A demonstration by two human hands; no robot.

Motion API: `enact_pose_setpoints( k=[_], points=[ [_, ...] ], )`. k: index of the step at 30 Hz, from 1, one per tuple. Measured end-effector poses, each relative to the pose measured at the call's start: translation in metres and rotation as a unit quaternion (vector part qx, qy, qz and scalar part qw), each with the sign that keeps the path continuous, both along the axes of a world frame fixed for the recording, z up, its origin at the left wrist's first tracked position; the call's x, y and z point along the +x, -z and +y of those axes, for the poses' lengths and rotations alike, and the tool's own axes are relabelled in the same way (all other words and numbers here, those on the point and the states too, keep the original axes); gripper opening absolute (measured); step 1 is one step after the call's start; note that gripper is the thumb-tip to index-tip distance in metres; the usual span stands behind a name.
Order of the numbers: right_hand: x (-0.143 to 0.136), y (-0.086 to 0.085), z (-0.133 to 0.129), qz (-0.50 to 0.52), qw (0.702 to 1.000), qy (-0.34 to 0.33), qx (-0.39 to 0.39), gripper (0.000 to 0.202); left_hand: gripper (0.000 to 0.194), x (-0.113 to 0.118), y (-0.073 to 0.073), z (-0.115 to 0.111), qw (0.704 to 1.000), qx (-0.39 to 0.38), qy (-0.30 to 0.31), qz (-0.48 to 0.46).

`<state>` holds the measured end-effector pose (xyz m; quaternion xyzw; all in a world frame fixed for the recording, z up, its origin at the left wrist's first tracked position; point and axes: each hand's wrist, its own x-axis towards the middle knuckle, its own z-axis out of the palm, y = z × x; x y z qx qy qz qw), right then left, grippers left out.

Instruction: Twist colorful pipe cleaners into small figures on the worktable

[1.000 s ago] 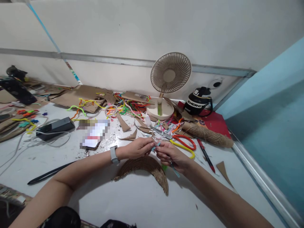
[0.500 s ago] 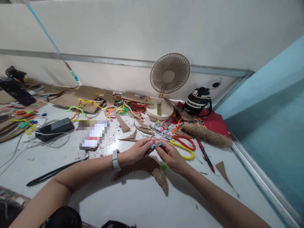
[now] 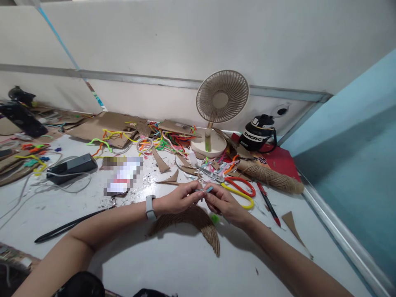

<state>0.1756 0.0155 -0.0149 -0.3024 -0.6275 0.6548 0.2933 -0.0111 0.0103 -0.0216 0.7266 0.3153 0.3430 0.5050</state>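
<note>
Above a white tabletop (image 3: 139, 264), seen from the head camera, the left hand (image 3: 182, 197) and right hand (image 3: 224, 204), fingertips pinched nearly closed, hold a small, slender, light-blue strip (image 3: 206, 190) near a curved, ridged brown piece (image 3: 198, 218).

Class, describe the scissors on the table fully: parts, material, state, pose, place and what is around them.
The scissors have silvery, metal-looking blades and two large, plastic-looking handle loops, one orange-red, one yellow. They lie on the white table, unheld, blades pointing away and to the left, reaching in among paper and cardboard scraps. The yellow loop is nearer the person, just beyond the right hand. A twine roll lies to their right. Whether the blades are fully closed cannot be told.
</note>
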Motion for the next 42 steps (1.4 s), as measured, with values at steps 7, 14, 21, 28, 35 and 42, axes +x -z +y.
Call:
enact_pose_setpoints(
  k=[7,14,21,28,35,42],
  points=[
    [-0.002,-0.001,0.002,0.005,0.998,0.054,-0.012,0.032,0.045,0.000,0.003,0.010,0.994,-0.078,-0.027,-0.073],
    [0.000,0.009,0.009,-0.071,0.988,0.100,0.098,0.032,0.048,0.000,0.002,0.008,0.992,0.027,-0.113,0.052],
    [-0.001,0.004,0.001,-0.130,0.971,0.054,0.192,0.024,0.044,0.001,-0.003,0.001,0.993,0.042,-0.056,0.098],
    [-0.003,0.000,-0.002,-0.075,0.990,0.013,0.119,0.032,0.046,0.003,-0.001,-0.001,0.997,0.030,-0.026,0.068],
    [-0.006,0.000,-0.004,-0.045,0.996,0.007,0.071,0.035,0.046,0.005,0.004,0.001,0.991,0.071,-0.065,0.092],
    [-0.006,0.003,-0.005,-0.034,0.999,0.008,0.038,0.034,0.040,0.005,0.007,0.001,0.984,0.101,-0.096,0.107]
  ],
)
